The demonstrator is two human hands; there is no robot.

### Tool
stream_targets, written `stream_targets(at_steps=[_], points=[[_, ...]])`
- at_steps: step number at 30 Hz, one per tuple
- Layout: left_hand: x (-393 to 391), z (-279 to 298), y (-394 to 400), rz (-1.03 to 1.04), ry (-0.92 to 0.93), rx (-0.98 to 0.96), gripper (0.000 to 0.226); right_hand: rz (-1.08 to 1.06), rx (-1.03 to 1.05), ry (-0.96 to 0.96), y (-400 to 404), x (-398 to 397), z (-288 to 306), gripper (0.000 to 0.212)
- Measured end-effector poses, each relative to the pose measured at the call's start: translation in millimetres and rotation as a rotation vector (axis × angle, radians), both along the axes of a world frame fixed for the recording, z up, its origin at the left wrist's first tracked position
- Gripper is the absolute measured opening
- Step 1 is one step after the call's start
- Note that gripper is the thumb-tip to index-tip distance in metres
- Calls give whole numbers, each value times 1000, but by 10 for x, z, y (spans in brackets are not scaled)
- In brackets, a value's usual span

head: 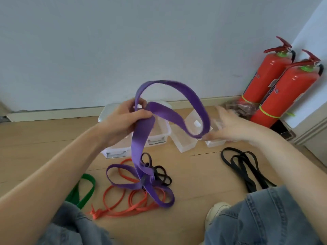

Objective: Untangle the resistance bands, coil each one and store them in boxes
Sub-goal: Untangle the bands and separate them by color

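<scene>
Left hand [123, 119] grips purple band [141, 138] above the floor tangle [150, 177]; right hand [228, 126] spread flat against its loop. Risk: lifting tightens the knot with black and orange bands.

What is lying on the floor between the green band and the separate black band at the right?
In the head view, the tangle lies there: purple band, orange band and a small black band, knotted together on the wooden floor.

Soft even daylight, faint shadows, right hand [228, 124] motion-blurred, wide-angle edge bending
</scene>
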State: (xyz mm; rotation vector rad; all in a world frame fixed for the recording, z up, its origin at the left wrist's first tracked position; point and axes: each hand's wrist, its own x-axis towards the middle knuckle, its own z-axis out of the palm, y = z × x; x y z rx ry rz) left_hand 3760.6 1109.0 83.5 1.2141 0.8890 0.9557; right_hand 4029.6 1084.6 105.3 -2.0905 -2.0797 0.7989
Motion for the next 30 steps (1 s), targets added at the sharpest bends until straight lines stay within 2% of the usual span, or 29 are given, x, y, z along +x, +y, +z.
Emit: stream_targets(at_steps=[1, 2, 3, 5, 7, 10, 13, 14, 16, 18, 21, 24, 26, 27, 29, 30], points=[[25, 85, -32, -76, 17, 17, 23, 134, 136, 84, -33, -92, 7, 93], [67, 149, -72, -166, 48, 32, 23, 264, 230, 248, -72, -212, 23, 90], [118, 190, -113, -263, 73, 43, 19, 337, 246, 394, -100, -317, 16, 90], [211, 252, -185, -389, 75, 40, 18, 359, 199, 567, -141, -495, -8, 82], [217, 286, -207, -410, 60, 31, 22, 362, 138, 667, -116, -573, -64, 56], [95, 277, -179, -382, 55, -13, 19, 380, -25, 678, -132, -604, -62, 31], [-32, 170, -91, -301, -1, -78, 21, 333, -37, 701, -103, -566, -59, 36], [-60, 120, -73, -267, -10, -85, 27, 295, -39, 788, -95, -558, -43, 35], [-46, -20, -82, -241, 10, -86, 47, 137, -36, 1048, -73, -566, 18, 18], [100, -231, -159, -272, 139, -48, 62, 36, 63, 1165, -63, -600, 78, 5], [413, -653, -354, -245, 250, 31, 43, 14, 129, 1294, -81, -700, 119, 6], [441, -996, -514, -229, 428, 144, 50, -68, 181, 1513, -55, -715, 167, 13], [324, -1107, -488, -231, 585, 164, 35, -61, 279, 1470, -23, -622, 191, 8], [260, -1104, -425, -209, 652, 156, 28, -27, 357, 1334, -9, -557, 196, 6], [136, -950, -252, -114, 733, 160, 22, 56, 469, 842, 21, -384, 167, 7], [76, -803, -180, -40, 710, 157, 20, 89, 429, 555, 29, -291, 144, 10]])
